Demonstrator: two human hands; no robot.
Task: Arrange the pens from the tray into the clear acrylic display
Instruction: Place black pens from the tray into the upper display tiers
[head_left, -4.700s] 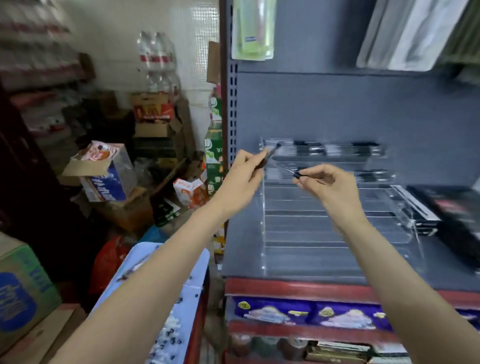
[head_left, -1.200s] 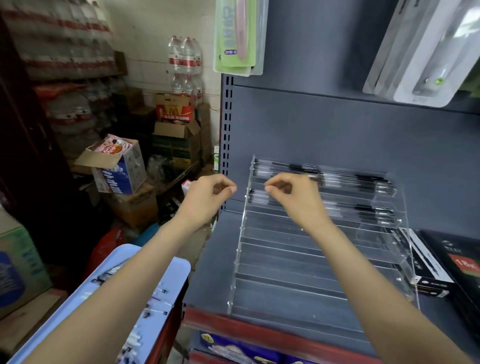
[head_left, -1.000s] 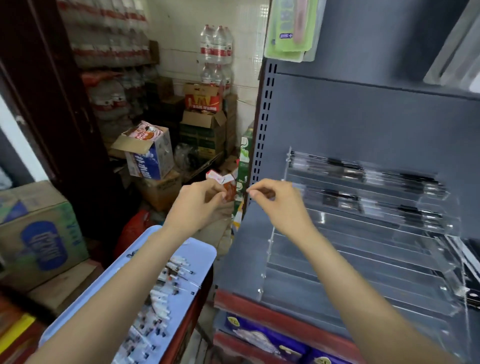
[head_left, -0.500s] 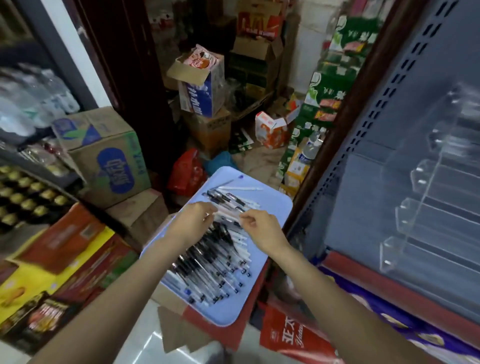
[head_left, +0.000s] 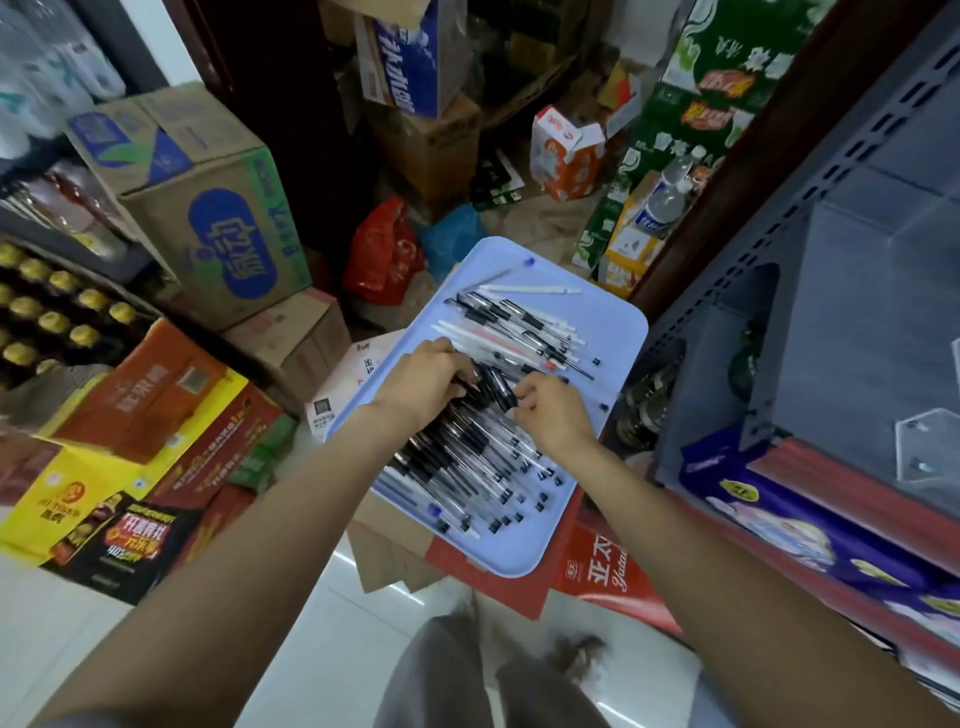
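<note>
A light blue tray (head_left: 618, 332) rests on boxes below me and holds a pile of pens (head_left: 467, 462), mostly clear barrels with black caps. Several white and red pens (head_left: 519, 322) lie at its far end. My left hand (head_left: 423, 382) reaches into the middle of the pile, its fingers curled over black-capped pens. Just to its right, my right hand (head_left: 553, 413) pinches a black-capped pen (head_left: 496, 387) that lies between the two hands. Only a lower corner of the clear acrylic display (head_left: 927, 449) shows, on the grey shelf at the right edge.
The grey metal shelf unit (head_left: 831, 291) with a red front lip rises on the right. Cardboard boxes (head_left: 218, 223) and colourful cartons (head_left: 130, 447) crowd the left and far side. A red bag (head_left: 382, 249) lies beyond the tray. White floor tiles and my legs are below.
My view and both hands have dropped from the acrylic display down to the tray. In the last half second the hands have closed in on pens at the middle of the pile.
</note>
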